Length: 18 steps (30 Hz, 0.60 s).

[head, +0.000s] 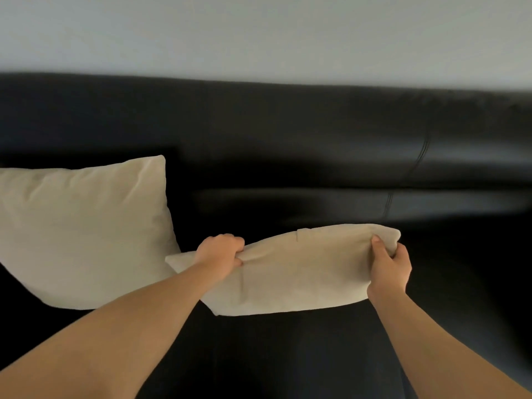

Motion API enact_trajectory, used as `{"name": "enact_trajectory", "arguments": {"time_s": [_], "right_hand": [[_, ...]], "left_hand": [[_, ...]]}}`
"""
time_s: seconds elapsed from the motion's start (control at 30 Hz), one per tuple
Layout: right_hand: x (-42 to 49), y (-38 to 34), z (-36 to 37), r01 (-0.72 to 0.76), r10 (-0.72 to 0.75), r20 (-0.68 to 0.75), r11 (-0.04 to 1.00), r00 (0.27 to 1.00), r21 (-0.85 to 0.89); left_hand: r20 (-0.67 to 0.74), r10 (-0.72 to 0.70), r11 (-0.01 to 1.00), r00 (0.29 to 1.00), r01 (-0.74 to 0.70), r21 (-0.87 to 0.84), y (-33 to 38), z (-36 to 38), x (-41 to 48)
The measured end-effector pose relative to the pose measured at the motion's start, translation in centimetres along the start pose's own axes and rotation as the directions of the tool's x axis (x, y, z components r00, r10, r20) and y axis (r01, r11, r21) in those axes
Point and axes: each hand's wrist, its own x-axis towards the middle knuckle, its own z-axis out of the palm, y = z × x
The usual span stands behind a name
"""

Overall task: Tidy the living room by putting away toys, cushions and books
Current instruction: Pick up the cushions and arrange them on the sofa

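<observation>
Two bare forearms (115, 341) reach up from the bottom of the frame; the left grip (220, 251) closes curled fingers on a bunched fold of the held cushion (296, 272); the right grip (390, 269) pinches its right end, thumb on top; holds at opposite ends likely keep the soft thing level, lower centre, over the black sofa (288, 139) seat; a second cushion (83, 226) leans upright against the backrest at left, probably the pose to match.

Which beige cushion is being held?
The flatter cushion on the right, gripped by left hand and right hand; the plump cushion leans against the black sofa.
</observation>
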Motion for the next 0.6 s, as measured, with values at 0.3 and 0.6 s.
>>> {"name": "enact_trajectory", "arguments": {"time_s": [0.3, 0.6], "right_hand": [[3.0, -1.7, 3.6, -0.304, 0.354, 0.21, 0.923, 0.911, -0.237], [6.1, 0.0, 6.2, -0.291, 0.327, 0.044, 0.888, 0.944, -0.356]], "left_hand": [[0.026, -0.082, 0.991, 0.996, 0.079, 0.104, -2.7, -3.4, 2.6], [0.087, -0.08, 0.995, 0.993, 0.085, -0.044, -3.8, -3.6, 5.0]]}}
